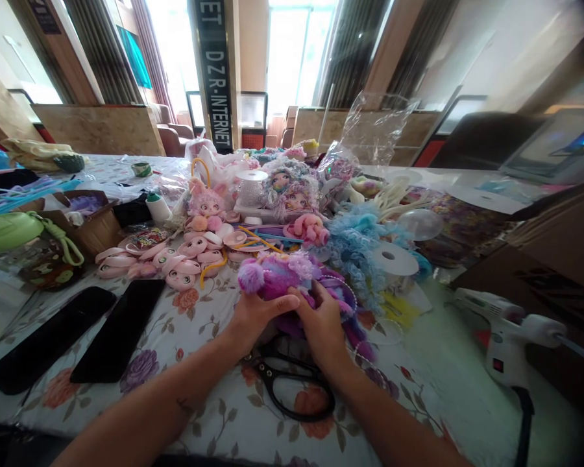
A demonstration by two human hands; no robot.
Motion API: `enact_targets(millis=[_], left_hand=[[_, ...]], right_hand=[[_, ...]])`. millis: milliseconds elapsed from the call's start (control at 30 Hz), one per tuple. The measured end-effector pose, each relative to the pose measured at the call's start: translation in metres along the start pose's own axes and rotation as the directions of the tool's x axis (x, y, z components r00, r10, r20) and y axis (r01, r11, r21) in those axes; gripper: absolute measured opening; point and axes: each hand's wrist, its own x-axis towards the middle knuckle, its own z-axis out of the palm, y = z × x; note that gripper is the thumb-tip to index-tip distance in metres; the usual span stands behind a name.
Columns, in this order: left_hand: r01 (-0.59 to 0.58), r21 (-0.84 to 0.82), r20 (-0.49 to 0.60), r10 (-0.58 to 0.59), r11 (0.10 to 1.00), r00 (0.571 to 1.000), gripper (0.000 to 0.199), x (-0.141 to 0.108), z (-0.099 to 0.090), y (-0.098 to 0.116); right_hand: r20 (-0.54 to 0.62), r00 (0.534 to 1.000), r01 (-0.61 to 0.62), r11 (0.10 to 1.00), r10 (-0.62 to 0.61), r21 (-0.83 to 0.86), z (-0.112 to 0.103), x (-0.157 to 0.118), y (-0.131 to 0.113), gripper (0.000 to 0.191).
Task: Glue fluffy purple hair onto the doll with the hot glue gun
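Note:
Both of my hands are closed around a fluffy purple and pink plush piece (279,275) with pompoms, just above the table. My left hand (257,314) grips its near left side, thumb pointing right. On the right side, my right hand (321,318) presses its fingers into the plush. The two thumbs nearly meet at the middle. A string of white beads (353,295) curves out to the right of it. Beneath my wrists lies a pair of scissors with black handles (299,415), its blades mostly hidden.
Pink doll face pieces (182,272) lie left of centre, near two black phone-like slabs (119,331). Finished doll heads (294,188) and a bead spool (252,188) stand behind. Blue curly yarn (360,240) is at right, with a glue gun (506,337) and a cardboard box (555,259) beyond.

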Motion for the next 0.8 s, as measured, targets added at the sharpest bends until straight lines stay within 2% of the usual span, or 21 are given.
enact_targets(millis=[100,167,400,533,600,700,800], left_hand=[[-0.037,-0.003,0.002,0.037,0.999,0.999,0.052,0.001,0.000,0.002],[-0.089,0.057,-0.051,0.092,0.994,0.994,0.048,0.000,0.001,0.003],[-0.137,0.228,-0.200,0.184,0.964,0.962,0.032,-0.001,-0.001,0.001],[-0.157,0.254,-0.261,0.224,0.954,0.939,0.032,0.002,-0.005,-0.002],[-0.145,0.225,-0.278,0.207,0.963,0.938,0.038,0.006,-0.007,-0.006],[-0.112,0.121,-0.252,0.139,0.986,0.958,0.050,0.012,-0.010,-0.012],[-0.079,0.023,-0.147,0.081,0.997,0.986,0.054,0.011,-0.009,-0.010]], right_hand=[[0.013,0.999,0.049,0.996,-0.048,-0.079,0.002,-0.006,-0.003,0.041],[0.023,0.998,0.065,0.992,-0.063,-0.106,0.003,-0.008,-0.002,0.038],[0.036,0.998,0.058,0.997,-0.056,-0.055,0.003,-0.009,0.002,0.039],[0.033,0.998,0.055,0.997,-0.054,-0.060,0.003,-0.009,0.002,0.038],[0.030,0.998,0.052,0.996,-0.049,-0.078,0.003,-0.009,0.002,0.040],[0.035,0.998,0.049,0.994,-0.046,-0.095,0.001,-0.005,0.000,0.042],[0.063,0.997,0.051,0.992,-0.044,-0.112,-0.004,0.003,-0.002,0.046]])
